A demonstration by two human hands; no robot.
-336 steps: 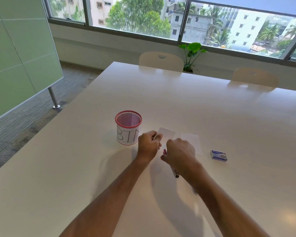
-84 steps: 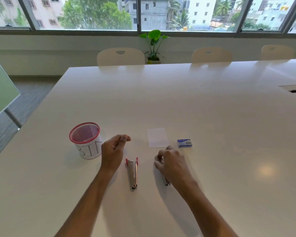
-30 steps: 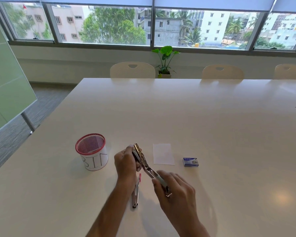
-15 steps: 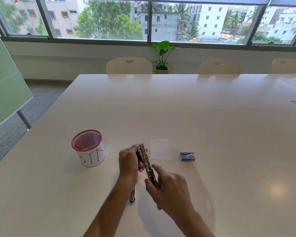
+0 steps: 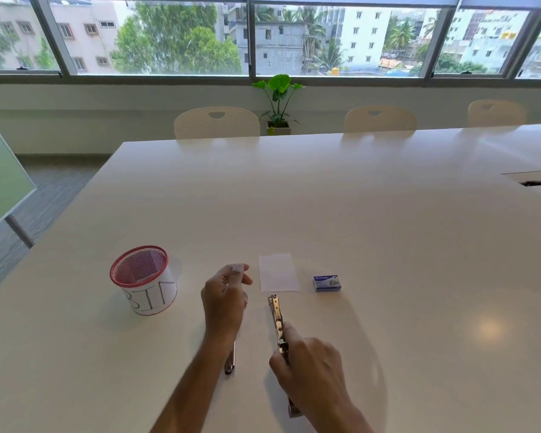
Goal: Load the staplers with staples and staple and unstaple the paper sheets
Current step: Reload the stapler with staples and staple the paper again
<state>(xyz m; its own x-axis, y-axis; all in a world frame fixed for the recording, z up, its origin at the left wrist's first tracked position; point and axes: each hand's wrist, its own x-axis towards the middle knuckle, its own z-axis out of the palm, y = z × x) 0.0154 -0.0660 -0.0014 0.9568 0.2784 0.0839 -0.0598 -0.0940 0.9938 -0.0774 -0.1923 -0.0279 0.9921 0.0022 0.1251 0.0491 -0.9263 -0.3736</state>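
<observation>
Where windows run, chairs edge white table.

Long shiny bare-metal stapler: polished, reflective. Large white table: smooth, semi-gloss, shows light glare. Small white paper sheet: matt. Round red wire-mesh bin wrapped in a matt white paper label. Small blue cardboard staple box: slight sheen.

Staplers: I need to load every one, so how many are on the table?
2. One opened silver metal stapler lies below the white paper sheet, gripped by the right hand. The other stapler lies mostly hidden under the left hand and wrist.
</observation>
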